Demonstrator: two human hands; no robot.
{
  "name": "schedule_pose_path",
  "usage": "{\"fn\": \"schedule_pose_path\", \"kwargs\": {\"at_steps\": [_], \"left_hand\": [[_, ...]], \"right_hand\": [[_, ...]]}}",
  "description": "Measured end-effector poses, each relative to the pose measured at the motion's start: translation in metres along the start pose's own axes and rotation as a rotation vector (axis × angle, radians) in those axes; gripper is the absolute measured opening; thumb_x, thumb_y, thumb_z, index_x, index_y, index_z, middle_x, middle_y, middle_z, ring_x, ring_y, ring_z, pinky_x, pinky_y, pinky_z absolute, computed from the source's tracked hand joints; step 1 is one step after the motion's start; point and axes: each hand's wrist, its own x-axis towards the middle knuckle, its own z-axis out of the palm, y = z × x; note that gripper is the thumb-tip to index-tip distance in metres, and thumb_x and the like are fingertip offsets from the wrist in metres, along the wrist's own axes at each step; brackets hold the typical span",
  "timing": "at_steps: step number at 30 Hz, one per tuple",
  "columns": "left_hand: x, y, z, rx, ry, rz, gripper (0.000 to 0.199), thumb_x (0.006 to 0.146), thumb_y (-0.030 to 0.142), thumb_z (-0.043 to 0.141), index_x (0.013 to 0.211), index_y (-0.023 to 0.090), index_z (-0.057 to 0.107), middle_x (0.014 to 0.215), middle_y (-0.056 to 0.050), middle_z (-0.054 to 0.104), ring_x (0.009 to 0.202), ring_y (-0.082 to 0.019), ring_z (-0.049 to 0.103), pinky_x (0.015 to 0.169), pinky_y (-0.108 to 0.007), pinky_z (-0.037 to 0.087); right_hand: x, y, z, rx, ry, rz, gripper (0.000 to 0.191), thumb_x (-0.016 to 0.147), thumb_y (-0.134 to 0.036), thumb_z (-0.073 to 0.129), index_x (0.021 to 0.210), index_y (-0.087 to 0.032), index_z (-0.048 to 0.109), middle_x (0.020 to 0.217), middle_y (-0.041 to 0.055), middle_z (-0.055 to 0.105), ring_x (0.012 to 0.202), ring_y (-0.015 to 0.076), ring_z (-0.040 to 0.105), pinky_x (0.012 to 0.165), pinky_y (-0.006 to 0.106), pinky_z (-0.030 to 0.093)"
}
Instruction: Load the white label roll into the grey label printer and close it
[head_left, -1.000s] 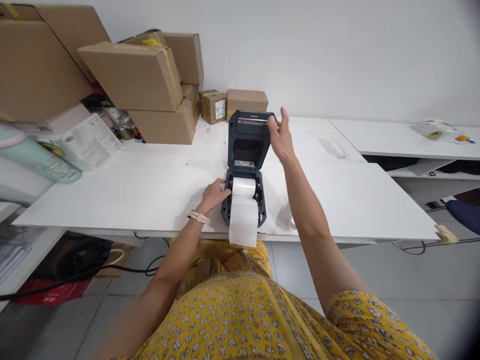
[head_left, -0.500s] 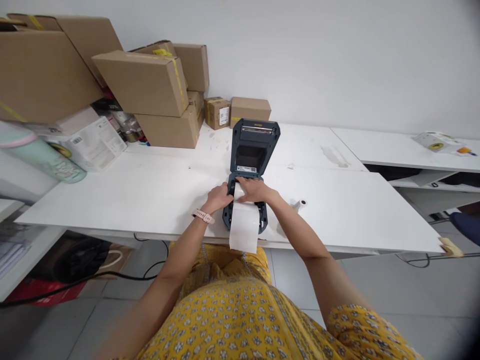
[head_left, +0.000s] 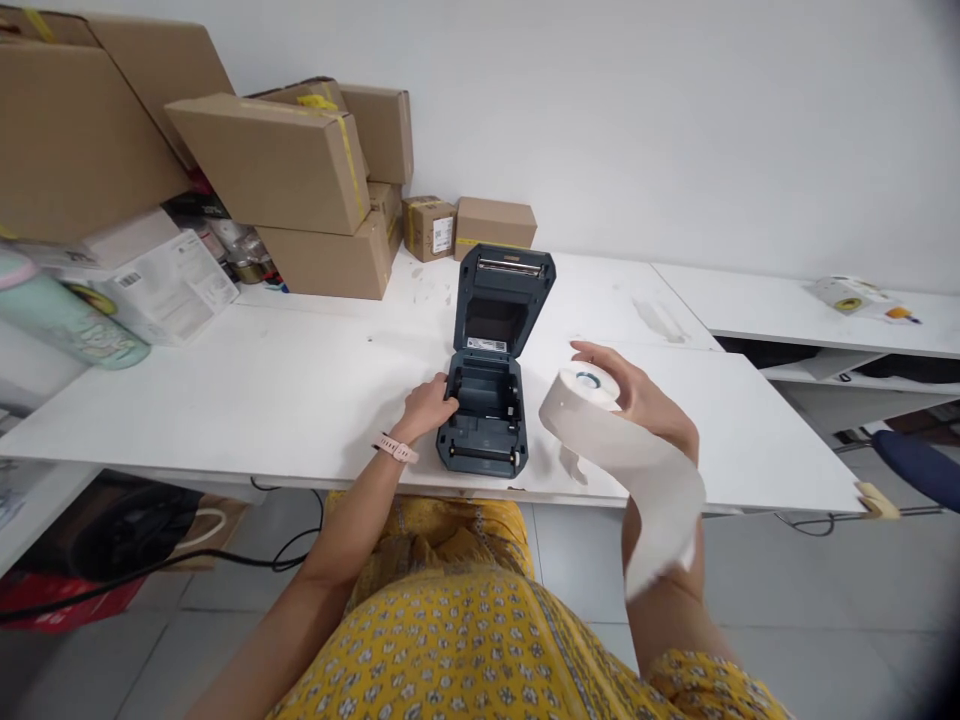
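Note:
A dark label printer (head_left: 484, 425) stands on the white table with its lid (head_left: 499, 300) swung up and its paper bay bare. My left hand (head_left: 429, 406) is closed over the printer's left edge, fingers curled at the rim. To the right of the printer, my right hand (head_left: 649, 400) grips a white label roll (head_left: 574, 390). A long loose strip (head_left: 652, 475) trails from the roll, curling down past the table's front edge over my forearm. Below the roll, a small curled white piece (head_left: 574, 465) shows at the table; the roll partly hides it.
Cardboard boxes (head_left: 270, 160) are stacked at the back left, beside a white printed box (head_left: 169, 285) and a mint bottle (head_left: 71, 315). Two small cartons (head_left: 495, 225) sit behind the printer. A black cable (head_left: 202, 555) hangs below the table's front edge.
The label roll has come out of the printer, carried right and up by my right hand with its strip trailing. My left hand stays at the printer's left edge.

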Motion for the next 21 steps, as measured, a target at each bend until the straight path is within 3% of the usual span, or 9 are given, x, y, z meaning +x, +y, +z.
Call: {"fn": "schedule_pose_path", "kwargs": {"at_steps": [5,10,13,15,19,21], "left_hand": [[0.001,0.001,0.0,-0.016,-0.002,-0.009,0.054,0.087,0.026,0.05,0.14,0.014,0.051,0.108,-0.016,0.076,0.105,-0.036,0.071,0.082,-0.039,0.05],[-0.001,0.002,-0.001,-0.017,0.006,-0.021,0.053,0.086,0.025,0.05,0.138,0.014,0.053,0.1,-0.013,0.076,0.097,-0.034,0.072,0.077,-0.037,0.049],[-0.001,0.003,-0.001,-0.01,0.014,-0.028,0.052,0.086,0.025,0.05,0.137,0.015,0.054,0.098,-0.012,0.076,0.095,-0.032,0.072,0.075,-0.035,0.049],[-0.001,0.004,-0.002,-0.004,0.015,-0.028,0.052,0.087,0.025,0.05,0.138,0.015,0.054,0.098,-0.012,0.076,0.094,-0.032,0.072,0.075,-0.035,0.048],[-0.001,0.004,-0.001,0.004,0.017,-0.025,0.053,0.087,0.026,0.049,0.139,0.015,0.054,0.098,-0.012,0.076,0.095,-0.032,0.072,0.075,-0.035,0.049],[0.0,0.004,-0.001,0.009,0.018,-0.03,0.053,0.087,0.025,0.049,0.139,0.015,0.054,0.097,-0.012,0.076,0.094,-0.032,0.072,0.076,-0.036,0.049]], "right_hand": [[-0.011,0.043,0.007,-0.112,-0.011,0.142,0.073,0.074,-0.03,0.074,0.144,-0.025,0.053,0.147,0.0122,0.055,0.126,0.0307,0.058,0.096,0.041,0.054],[0.008,0.069,0.03,-0.103,-0.036,0.198,0.087,0.067,-0.026,0.074,0.148,-0.019,0.044,0.145,0.016,0.052,0.133,0.0311,0.053,0.11,0.046,0.047],[0.005,0.076,0.028,-0.066,-0.023,0.223,0.091,0.07,-0.031,0.078,0.152,-0.022,0.04,0.148,0.0152,0.052,0.139,0.0314,0.051,0.117,0.049,0.041],[-0.009,0.083,0.017,0.015,0.063,0.252,0.089,0.077,-0.038,0.077,0.156,-0.028,0.036,0.15,0.0135,0.054,0.144,0.0305,0.048,0.119,0.051,0.039],[-0.057,0.108,-0.002,0.225,0.456,0.313,0.067,0.086,-0.04,0.066,0.149,-0.033,0.046,0.152,0.0129,0.057,0.144,0.0299,0.052,0.12,0.056,0.038],[-0.077,0.121,0.0,0.296,0.501,0.36,0.066,0.081,-0.037,0.069,0.145,-0.033,0.05,0.15,0.0127,0.06,0.142,0.0296,0.055,0.121,0.056,0.038]]}}
